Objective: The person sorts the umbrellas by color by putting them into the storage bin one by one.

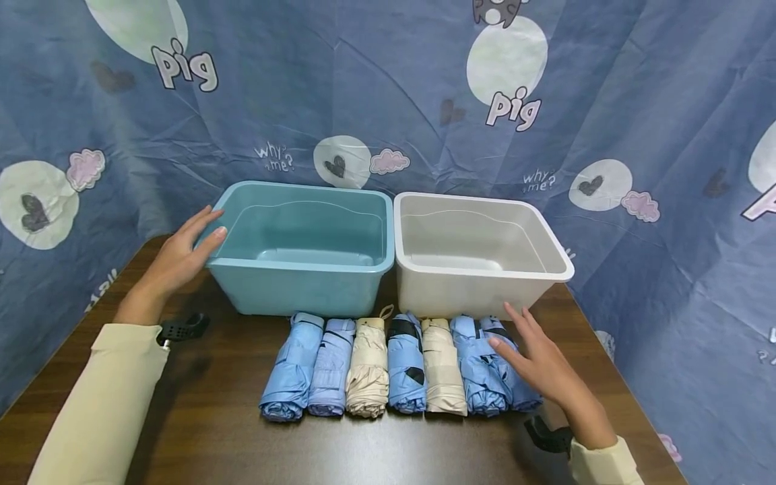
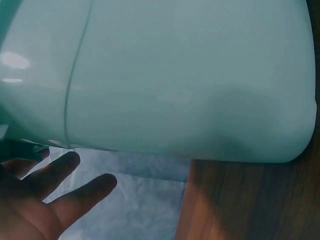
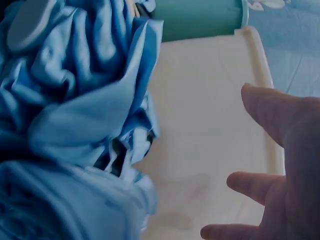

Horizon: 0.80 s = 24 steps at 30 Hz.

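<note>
A row of several folded umbrellas lies on the table, blue ones such as the leftmost umbrella [image 1: 292, 370] along with two cream umbrellas [image 1: 367, 374]. My left hand [image 1: 176, 259], fingers spread, is at the left rim of the teal bin [image 1: 297, 286]; contact with the rim is unclear. In the left wrist view, the bin's side wall [image 2: 175, 85] fills most of the picture. My right hand [image 1: 542, 364] is by the rightmost blue umbrella [image 1: 524, 394] with fingers extended, holding nothing. The right wrist view has blue umbrella fabric [image 3: 85, 125] apart from the fingertips.
Behind the umbrellas, a white bin [image 1: 461, 293] stands right of the teal one, their rims close together. Both bins show bare floors inside. A blue printed cloth [image 1: 412, 81] hangs behind the brown wooden table [image 1: 339, 451].
</note>
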Tool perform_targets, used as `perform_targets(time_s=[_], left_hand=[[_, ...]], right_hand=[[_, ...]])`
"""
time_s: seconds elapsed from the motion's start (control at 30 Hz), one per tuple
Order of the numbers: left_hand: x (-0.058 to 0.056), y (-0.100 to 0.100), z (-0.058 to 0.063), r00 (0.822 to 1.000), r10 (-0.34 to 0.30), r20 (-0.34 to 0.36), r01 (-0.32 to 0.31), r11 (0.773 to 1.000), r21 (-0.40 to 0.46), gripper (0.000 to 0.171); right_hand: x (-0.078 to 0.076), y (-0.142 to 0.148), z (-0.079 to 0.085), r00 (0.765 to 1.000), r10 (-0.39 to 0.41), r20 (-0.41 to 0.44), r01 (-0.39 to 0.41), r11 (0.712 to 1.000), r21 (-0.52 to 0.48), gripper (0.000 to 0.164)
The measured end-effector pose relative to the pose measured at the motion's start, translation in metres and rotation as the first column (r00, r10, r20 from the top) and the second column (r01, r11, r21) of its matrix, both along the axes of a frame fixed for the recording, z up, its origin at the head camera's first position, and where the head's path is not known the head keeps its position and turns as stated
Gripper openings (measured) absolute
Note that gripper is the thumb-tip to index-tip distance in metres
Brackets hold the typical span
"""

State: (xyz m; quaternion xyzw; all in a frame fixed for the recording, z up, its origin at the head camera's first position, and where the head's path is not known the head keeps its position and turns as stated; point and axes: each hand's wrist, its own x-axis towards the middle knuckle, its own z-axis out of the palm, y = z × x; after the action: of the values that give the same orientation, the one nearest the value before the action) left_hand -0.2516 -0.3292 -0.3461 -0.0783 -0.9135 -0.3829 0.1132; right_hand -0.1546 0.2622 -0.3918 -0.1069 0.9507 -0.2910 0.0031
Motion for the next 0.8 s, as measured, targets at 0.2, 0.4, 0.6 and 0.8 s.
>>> perform_targets(time_s=[0.2,0.4,0.6,0.8], left_hand=[[0.0,0.003,-0.005,1.0,0.007,-0.016,-0.007,0.999,0.031,0.061],[0.005,-0.001,-0.006,0.999,0.025,-0.025,-0.024,0.999,0.04,0.061],[0.004,-0.001,-0.006,1.0,0.02,-0.02,-0.019,0.998,0.052,0.062],[-0.001,0.003,-0.008,0.998,0.018,-0.054,-0.015,0.998,0.062,0.058]], right_hand=[[-0.005,0.009,-0.012,0.999,0.032,0.028,-0.031,0.998,-0.057,0.076],[-0.011,0.009,-0.018,0.997,0.079,0.021,-0.078,0.995,-0.056,0.074],[-0.012,0.014,-0.02,0.997,0.077,0.03,-0.078,0.997,0.013,0.065],[-0.012,0.017,-0.021,0.994,0.101,0.048,-0.105,0.992,0.073,0.058]])
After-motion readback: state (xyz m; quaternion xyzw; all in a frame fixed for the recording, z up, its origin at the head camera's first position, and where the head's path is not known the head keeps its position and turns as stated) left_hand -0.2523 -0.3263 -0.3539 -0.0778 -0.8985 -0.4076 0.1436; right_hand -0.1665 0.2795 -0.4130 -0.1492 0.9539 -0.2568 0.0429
